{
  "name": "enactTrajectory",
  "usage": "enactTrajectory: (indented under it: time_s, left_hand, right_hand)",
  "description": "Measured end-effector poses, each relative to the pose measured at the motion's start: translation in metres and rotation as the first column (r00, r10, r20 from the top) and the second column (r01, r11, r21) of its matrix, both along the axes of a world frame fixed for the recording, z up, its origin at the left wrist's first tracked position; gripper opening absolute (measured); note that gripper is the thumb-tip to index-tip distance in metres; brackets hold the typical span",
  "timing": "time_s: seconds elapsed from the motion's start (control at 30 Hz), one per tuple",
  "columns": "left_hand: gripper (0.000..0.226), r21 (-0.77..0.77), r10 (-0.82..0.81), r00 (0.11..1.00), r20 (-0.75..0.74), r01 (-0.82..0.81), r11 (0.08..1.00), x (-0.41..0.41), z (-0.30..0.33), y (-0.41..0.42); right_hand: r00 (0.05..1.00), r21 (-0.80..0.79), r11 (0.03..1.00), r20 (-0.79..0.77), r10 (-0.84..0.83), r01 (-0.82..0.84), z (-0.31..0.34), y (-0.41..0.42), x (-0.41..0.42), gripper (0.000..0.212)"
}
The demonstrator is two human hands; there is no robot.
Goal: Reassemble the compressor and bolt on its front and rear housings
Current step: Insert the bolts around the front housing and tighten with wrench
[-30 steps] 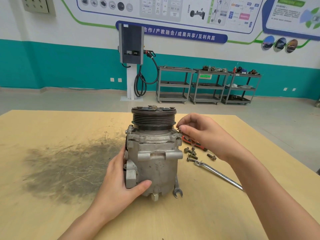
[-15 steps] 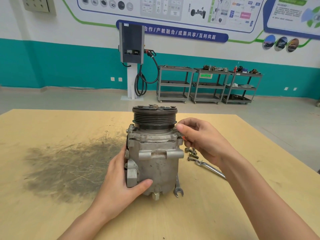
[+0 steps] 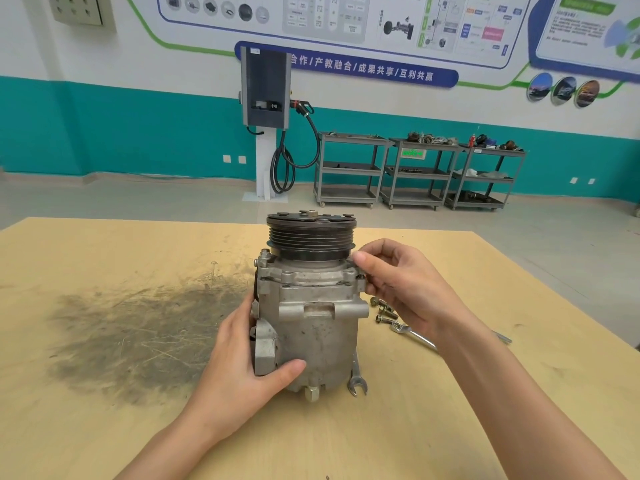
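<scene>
At the centre of the wooden table (image 3: 104, 258) the compressor (image 3: 313, 327) stands upright on its rear end, its dark grooved pulley (image 3: 311, 235) on top. Since a second ago the right hand (image 3: 403, 289) has dropped from a raised pinch near the pulley's rim to the housing flange at the compressor's 3 o'clock side, fingers curled and thumb tip pressed toward the corner there; whether it pinches a bolt cannot be told, since the fingertips hide that spot. The left hand (image 3: 242, 372) has not shifted: it grips the lower body from 9 o'clock, thumb across the front and fingers wrapped behind the side bracket. The loose bolts (image 3: 382, 310) lie just beside the compressor at 3 o'clock, partly covered by the right wrist now, with a ratcheting wrench (image 3: 414, 336) running off toward 4 o'clock under the forearm, and an open-end spanner (image 3: 356, 379) leaning at the base at 5 o'clock. A broad dark grease smear (image 3: 138, 330) stains the tabletop at 9 o'clock. Beyond the table, at 12 o'clock, a grey charging unit (image 3: 266, 91) with a black coiled cable stands on a white post against a teal and white wall; at 1 o'clock three grey metal trolleys (image 3: 419, 171) hold parts. A blue banner (image 3: 346, 69) above the charger reads 合作/产教融合/成果共享/互利共赢; the wall charts' smaller print is too fine to read.
</scene>
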State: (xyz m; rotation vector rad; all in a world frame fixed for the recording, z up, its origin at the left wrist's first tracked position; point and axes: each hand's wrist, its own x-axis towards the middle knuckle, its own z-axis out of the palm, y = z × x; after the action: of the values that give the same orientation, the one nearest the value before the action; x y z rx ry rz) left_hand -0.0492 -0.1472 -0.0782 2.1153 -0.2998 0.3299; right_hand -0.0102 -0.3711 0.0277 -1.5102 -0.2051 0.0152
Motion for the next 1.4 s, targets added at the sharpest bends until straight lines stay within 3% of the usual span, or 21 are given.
enactTrajectory:
  time_s: [0.17, 0.43, 0.63, 0.83, 1.1, 1.27, 1.4]
  left_hand:
    - [0.097, -0.001, -0.002, 1.0, -0.003, 0.002, 1.0, 0.0001, -0.0018, 0.0009]
    - [0.094, 0.01, -0.001, 1.0, -0.006, 0.001, 1.0, -0.0002, -0.0009, 0.0002]
    - [0.096, -0.014, -0.01, 1.0, -0.007, 0.01, 1.0, 0.0009, -0.004, 0.0004]
    - [0.095, -0.015, -0.014, 1.0, 0.004, 0.014, 1.0, 0.0017, -0.0047, 0.001]
    - [0.096, -0.01, -0.015, 1.0, 0.005, 0.015, 1.0, 0.0028, -0.0055, 0.0016]
    - [0.098, -0.02, -0.018, 1.0, 0.0, 0.018, 1.0, 0.003, -0.0057, 0.001]
    - [0.097, -0.012, -0.013, 1.0, -0.01, 0.013, 1.0, 0.0031, -0.0055, 0.0012]
  right_hand:
    - [0.996, 0.08, 0.995, -0.062, 0.068, -0.063, 0.0001, -0.0062, -0.0012, 0.01]
    - [0.999, 0.044, 0.999, -0.03, 0.021, -0.019, 0.0011, -0.0019, -0.0025, 0.022]
    - [1.0, -0.007, 1.0, -0.006, -0.009, 0.009, -0.0011, -0.0009, -0.0013, 0.006]
    - [0.999, -0.068, 0.997, 0.017, -0.032, 0.033, -0.0012, -0.0029, 0.0012, 0.009]
    - [0.997, -0.137, 0.988, -0.019, -0.076, 0.073, 0.0046, 0.0024, -0.0014, 0.04]
    - [0.999, -0.011, 1.0, -0.043, 0.024, -0.025, 0.0028, -0.0058, -0.0048, 0.021]
    - [0.998, 0.022, 1.0, -0.057, 0.006, -0.005, 0.0014, -0.003, -0.004, 0.007]
